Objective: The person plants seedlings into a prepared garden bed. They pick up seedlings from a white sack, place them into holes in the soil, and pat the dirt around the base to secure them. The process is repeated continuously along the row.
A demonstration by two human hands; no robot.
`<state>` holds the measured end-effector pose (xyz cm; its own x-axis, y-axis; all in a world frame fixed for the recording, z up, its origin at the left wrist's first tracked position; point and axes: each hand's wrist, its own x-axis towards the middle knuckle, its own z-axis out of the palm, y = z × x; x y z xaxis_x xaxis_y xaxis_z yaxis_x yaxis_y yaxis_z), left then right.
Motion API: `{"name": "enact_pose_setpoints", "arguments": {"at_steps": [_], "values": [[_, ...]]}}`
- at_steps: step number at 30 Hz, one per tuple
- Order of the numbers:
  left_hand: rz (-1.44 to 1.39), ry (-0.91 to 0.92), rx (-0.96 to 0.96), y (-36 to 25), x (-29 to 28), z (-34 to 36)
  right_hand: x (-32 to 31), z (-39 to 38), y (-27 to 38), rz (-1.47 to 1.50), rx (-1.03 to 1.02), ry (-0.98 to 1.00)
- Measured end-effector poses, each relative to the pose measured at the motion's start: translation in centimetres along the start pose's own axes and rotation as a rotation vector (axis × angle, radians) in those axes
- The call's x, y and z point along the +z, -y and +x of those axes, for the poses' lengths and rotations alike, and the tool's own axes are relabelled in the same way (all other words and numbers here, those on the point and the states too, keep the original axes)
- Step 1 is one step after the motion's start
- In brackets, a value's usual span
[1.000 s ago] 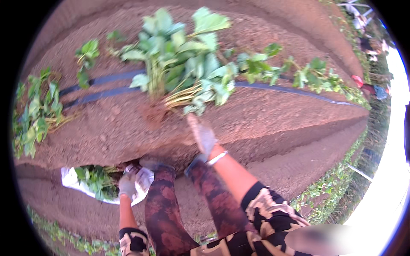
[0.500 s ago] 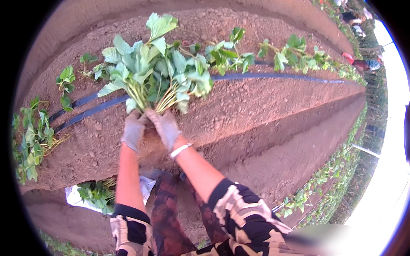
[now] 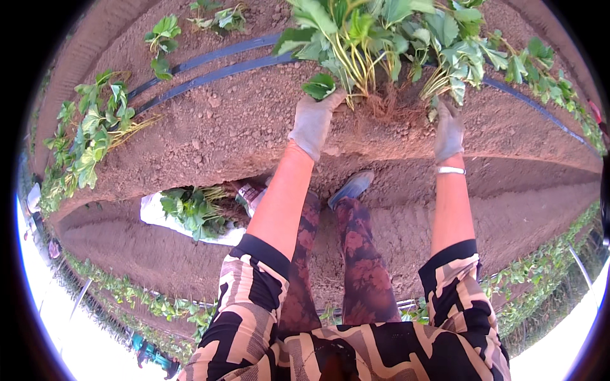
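Note:
A large bunch of leafy strawberry seedlings (image 3: 362, 63) lies on the soil bed, with pale stems and reddish-brown roots pointing toward me. My left hand (image 3: 314, 124), in a grey glove, is at the left of the root ends. Its fingers are closed round a strawberry seedling, whose single green leaf (image 3: 319, 86) shows above them. At the right, my gloved right hand (image 3: 449, 132) has its fingers closed at the stem ends of a smaller bunch of seedlings (image 3: 454, 57). Its fingertips are partly hidden by leaves.
Two black drip lines (image 3: 222, 71) run along the bed. More seedlings (image 3: 95, 133) lie at the left, and others (image 3: 543, 73) at the right. Below the bed edge, a white sack (image 3: 152, 209) with seedlings on it lies in the furrow beside my shoe (image 3: 352, 187).
My view has swung, so the bunch sits higher and farther right. My hands, close together before, are now well apart, and the bunch's roots show between them.

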<state>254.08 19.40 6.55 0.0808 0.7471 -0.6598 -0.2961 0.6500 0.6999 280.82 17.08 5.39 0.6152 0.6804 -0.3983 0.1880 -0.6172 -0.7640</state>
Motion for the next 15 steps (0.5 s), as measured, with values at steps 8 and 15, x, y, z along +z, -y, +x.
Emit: {"name": "enact_pose_setpoints", "arguments": {"at_steps": [8, 15], "values": [[-0.270, 0.107, 0.023, -0.3, -1.3, -0.3, 3.9, -10.2, 5.9, 0.033, -0.237, 0.250], [-0.429, 0.211, 0.067, -0.2, -2.7, -1.1, 10.6, -11.1, 3.9, -0.143, -0.204, 0.593]]}}
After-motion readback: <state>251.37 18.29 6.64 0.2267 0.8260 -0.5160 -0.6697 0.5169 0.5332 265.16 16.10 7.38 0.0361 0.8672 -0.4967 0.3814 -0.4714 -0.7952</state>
